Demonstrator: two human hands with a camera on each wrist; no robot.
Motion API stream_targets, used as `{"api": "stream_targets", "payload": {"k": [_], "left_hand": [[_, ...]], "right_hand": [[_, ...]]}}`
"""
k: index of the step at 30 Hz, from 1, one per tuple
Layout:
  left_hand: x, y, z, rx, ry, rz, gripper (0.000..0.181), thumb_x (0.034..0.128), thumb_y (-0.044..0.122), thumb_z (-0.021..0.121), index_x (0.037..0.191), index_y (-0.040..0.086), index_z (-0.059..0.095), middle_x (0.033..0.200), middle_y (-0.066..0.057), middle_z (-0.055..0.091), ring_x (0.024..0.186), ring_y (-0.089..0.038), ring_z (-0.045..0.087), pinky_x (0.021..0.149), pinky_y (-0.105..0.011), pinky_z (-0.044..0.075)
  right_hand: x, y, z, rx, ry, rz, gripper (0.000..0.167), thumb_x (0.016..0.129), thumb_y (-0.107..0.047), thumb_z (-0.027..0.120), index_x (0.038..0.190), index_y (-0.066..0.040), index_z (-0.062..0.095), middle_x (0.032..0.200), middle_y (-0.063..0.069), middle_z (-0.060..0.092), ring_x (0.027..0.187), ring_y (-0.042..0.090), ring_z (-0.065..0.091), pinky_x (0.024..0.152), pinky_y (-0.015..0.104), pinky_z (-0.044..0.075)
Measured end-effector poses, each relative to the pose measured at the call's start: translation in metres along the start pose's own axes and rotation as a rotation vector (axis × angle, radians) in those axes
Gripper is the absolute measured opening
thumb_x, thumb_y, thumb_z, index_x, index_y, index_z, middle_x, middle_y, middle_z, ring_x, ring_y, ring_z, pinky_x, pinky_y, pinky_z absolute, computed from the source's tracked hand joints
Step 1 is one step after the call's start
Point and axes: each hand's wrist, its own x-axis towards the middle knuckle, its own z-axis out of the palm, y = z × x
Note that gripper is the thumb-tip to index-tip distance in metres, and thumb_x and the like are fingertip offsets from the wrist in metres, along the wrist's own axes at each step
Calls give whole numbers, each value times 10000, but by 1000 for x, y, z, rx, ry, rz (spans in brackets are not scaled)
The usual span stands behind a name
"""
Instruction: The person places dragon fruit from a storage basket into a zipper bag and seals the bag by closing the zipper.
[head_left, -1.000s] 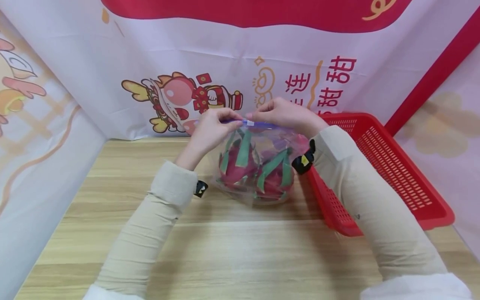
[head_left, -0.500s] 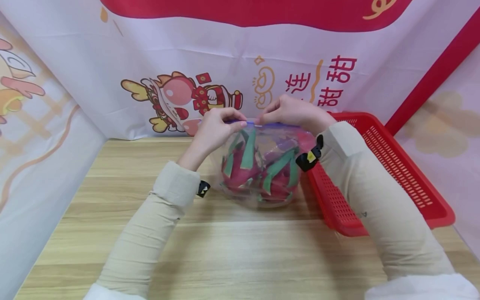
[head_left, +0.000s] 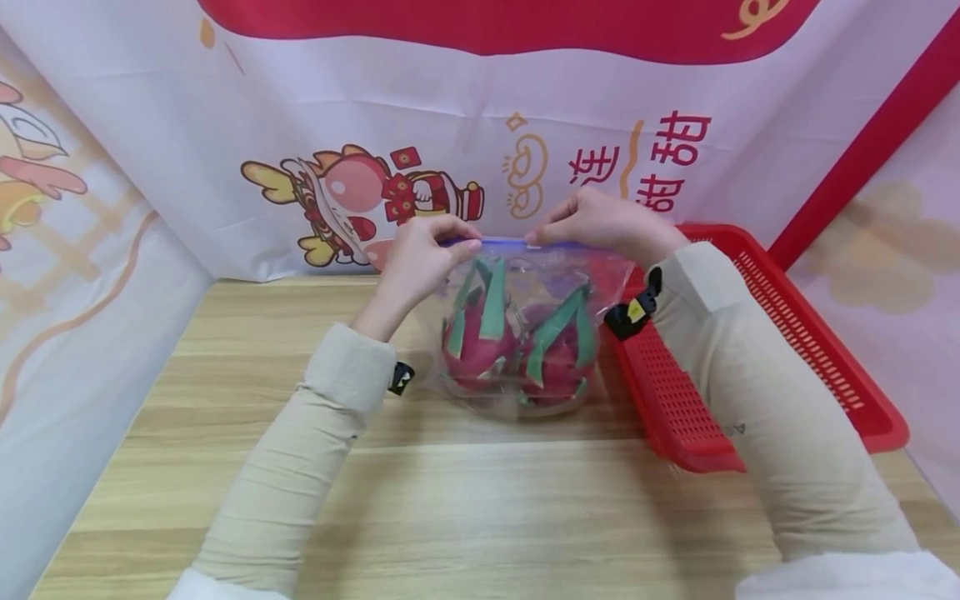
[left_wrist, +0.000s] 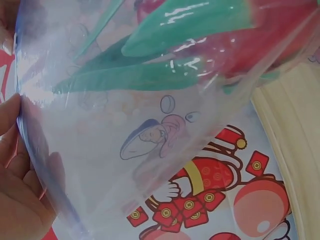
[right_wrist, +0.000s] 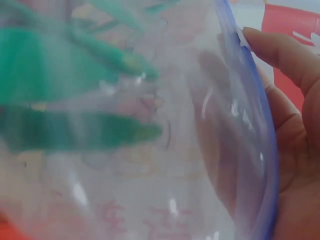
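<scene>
A clear zip bag (head_left: 517, 271) with a blue-purple zip edge stands on the table, holding two dragon fruits, one on the left (head_left: 474, 346) and one on the right (head_left: 558, 358). My left hand (head_left: 423, 254) pinches the zip edge left of its middle; the left wrist view shows that hand (left_wrist: 22, 185) along the edge. With thumb and finger, my right hand (head_left: 600, 223) grips the small white slider (head_left: 532, 240) on the zip. In the right wrist view the slider (right_wrist: 243, 38) sits at the thumb tip, and some fingers lie behind the clear film.
A red plastic basket (head_left: 795, 333) stands at the right, partly under my right forearm. The wooden table (head_left: 480, 517) stretches toward me. A printed cloth (head_left: 375, 83) hangs close behind the bag.
My right hand has slid rightward along the zip with the slider, away from my left hand. The left hand stays nearly in place, and the bag's top has spread flatter.
</scene>
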Motion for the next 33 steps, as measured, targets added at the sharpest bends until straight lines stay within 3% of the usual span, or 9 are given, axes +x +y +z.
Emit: {"api": "stream_targets", "payload": {"k": [4,9,12,20,24,27,33], "left_hand": [[1,-2,1,55,7,18,153,892,225,666,994,132,732,1005,-67,733,878,-179,632,770,-296,469],[3,-3,4,162,-91,72,207,917,297,626,1047,158,709,1082,-43,688,978,-191,615,861,-363,490],[3,-5,7,176,-128,103,261,919,355,618,1046,148,715,1049,-52,657,940,-193,592,822,-348,492],[0,-7,12,138,-44,105,287,889,365,659,1004,119,750,934,-63,637,820,-191,556,705,-284,447],[-3,-7,13,122,-16,103,281,878,351,676,991,106,754,921,-66,627,817,-193,556,697,-277,444],[-3,-5,13,124,-15,96,277,879,346,676,999,109,753,936,-62,627,838,-193,560,720,-288,459],[-4,0,15,195,-47,115,270,908,333,637,1044,122,737,1016,-48,645,916,-192,588,814,-330,494]], "right_hand": [[0,5,-1,22,25,-10,354,882,-354,662,1138,-114,713,996,46,735,849,124,673,738,244,555],[2,8,2,15,14,-11,344,897,-348,636,1132,-111,715,946,14,735,829,118,661,739,239,541],[2,8,4,-5,-7,-20,349,908,-361,614,1123,-106,717,928,13,730,813,121,650,739,246,534],[2,7,4,42,-33,-31,471,960,-475,485,1188,-113,680,1098,44,681,923,126,608,810,233,498],[2,8,3,56,-47,-28,466,937,-493,521,1173,-129,692,998,22,689,857,122,616,767,232,522],[2,9,2,64,-59,-21,446,924,-482,551,1163,-134,698,933,6,687,816,120,621,736,237,536],[1,11,2,56,-75,-7,443,920,-470,563,1235,-173,659,1105,42,674,980,157,585,840,270,494]]}}
